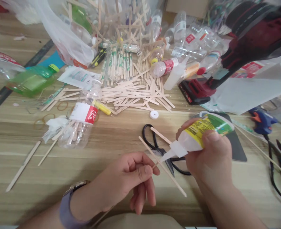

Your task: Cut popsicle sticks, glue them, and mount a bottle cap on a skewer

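My right hand (213, 156) is wrapped round a glue bottle (196, 132) with a yellow and green label, tilted so its tapered nozzle points down to the left. The nozzle tip meets a slim wooden craft stick (171, 176), or lies just beside it. Thumb and finger of my left hand (133, 178) pinch a thin wooden stick (155, 165), which runs up to the craft stick and seems to cross it. Whether the two are joined I cannot tell. Under the nozzle, black-handled scissors (152, 135) lie on the table, with another craft stick (161, 135) across them.
A clear bottle (77, 133) with sticks in it stands at left. Behind lie piled craft sticks (130, 95), a yellow marker (102, 107), a white cap (154, 114) and a green bottle (33, 81). A red power tool (199, 90) and a blue glue gun (264, 121) are at right.
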Available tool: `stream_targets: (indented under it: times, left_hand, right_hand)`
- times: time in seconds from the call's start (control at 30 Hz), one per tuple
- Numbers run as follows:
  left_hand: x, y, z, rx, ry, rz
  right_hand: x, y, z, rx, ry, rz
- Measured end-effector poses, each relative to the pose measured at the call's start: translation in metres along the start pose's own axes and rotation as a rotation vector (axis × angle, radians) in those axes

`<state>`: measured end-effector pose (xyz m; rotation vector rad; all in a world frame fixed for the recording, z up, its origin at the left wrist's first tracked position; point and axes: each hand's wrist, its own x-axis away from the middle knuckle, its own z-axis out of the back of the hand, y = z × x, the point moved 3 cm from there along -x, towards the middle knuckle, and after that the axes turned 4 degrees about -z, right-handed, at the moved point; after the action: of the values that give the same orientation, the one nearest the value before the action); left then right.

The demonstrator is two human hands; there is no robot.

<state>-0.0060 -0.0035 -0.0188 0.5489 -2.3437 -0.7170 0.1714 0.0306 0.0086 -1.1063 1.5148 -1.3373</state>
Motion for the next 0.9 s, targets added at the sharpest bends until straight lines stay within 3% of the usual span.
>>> stream_targets:
  times: [0.17, 0.33, 0.5, 0.9]
  left_hand:
    - [-0.007, 0.016, 0.010, -0.076, 0.003, -0.061]
    - [-0.016, 0.011, 0.022, -0.078, -0.010, -0.021]
    - [-0.018, 0.008, 0.029, -0.111, 0.051, 0.005]
    - [-0.018, 0.009, 0.027, -0.215, 0.072, 0.047]
  right_hand:
    - [-0.014, 0.007, -0.001, -0.003, -0.084, 0.005]
    - [-0.012, 0.028, 0.004, 0.038, -0.120, -0.032]
    - [-0.007, 0.040, 0.003, -0.019, -0.136, -0.088]
    - [-0.004, 0.053, 0.008, -0.013, -0.151, -0.135]
